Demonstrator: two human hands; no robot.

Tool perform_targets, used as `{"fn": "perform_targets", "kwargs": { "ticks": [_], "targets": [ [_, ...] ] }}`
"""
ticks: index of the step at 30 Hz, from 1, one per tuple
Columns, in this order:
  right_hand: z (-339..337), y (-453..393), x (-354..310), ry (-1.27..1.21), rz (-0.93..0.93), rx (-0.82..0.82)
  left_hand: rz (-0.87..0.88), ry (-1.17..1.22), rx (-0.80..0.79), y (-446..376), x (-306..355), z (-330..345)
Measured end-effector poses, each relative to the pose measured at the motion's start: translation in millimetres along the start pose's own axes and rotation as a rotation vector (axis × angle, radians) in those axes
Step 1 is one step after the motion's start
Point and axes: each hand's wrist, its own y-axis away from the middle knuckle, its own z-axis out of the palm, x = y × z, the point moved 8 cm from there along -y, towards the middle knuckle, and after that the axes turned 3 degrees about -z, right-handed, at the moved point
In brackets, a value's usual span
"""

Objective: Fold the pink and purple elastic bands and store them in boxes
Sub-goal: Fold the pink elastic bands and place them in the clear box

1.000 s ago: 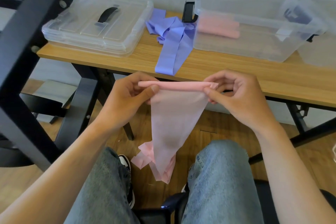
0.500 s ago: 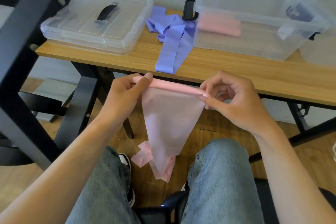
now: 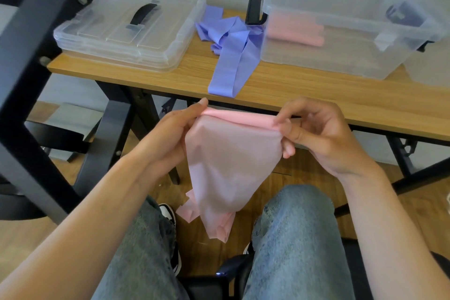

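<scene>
Change: both hands sit a little lower and closer together than a second ago; the rolled top edge of the pink band (image 3: 233, 165) looks a touch thicker, and its hanging tail shorter.
Left hand (image 3: 170, 134): grasping the left end of the roll, thumb laid over the top, fingers hidden behind the sheet.
Right hand (image 3: 314, 134): pinching the right end between thumb and forefinger, the other fingers loosely curled behind.
Pink band: held in the air above the knees, below the table (image 3: 316, 95) edge; the tail hangs between the legs, and whether its crumpled end touches the floor I cannot tell.
Axis: the roll runs left to right between the hands, slightly lower at the right; the free length points straight down, narrowing to the tail.
Box (image 3: 341, 31): open, on the table, forward and to the right of the hands, so the right hand is nearer; pink rolls already lie inside.
Purple band (image 3: 231, 56): loose heap on the table between the box and the lid (image 3: 126, 31), one end draped toward the near edge, untouched.
Step, my guess: still rolling the pink band; much tail remains, then it goes forward and right into the box.
</scene>
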Motion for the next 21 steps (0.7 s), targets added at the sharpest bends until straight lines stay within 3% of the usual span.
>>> {"fn": "perform_targets", "kwargs": {
  "ticks": [8, 16, 21],
  "targets": [
    [-19.2, 4.5, -0.9, 0.132, 0.051, 0.117, -0.021, 0.066, 0.034, 0.9, 2.6, -13.1],
    [-0.1, 0.9, 18.6, 0.219, 0.212, 0.022, 0.071, 0.045, 0.044, 1.5, 7.9, -9.6],
    [11.6, 4.6, 23.0, 0.527, 0.21, 0.058, 0.105, 0.061, 0.05, 0.4, 9.0, -10.0]
  ]
}}
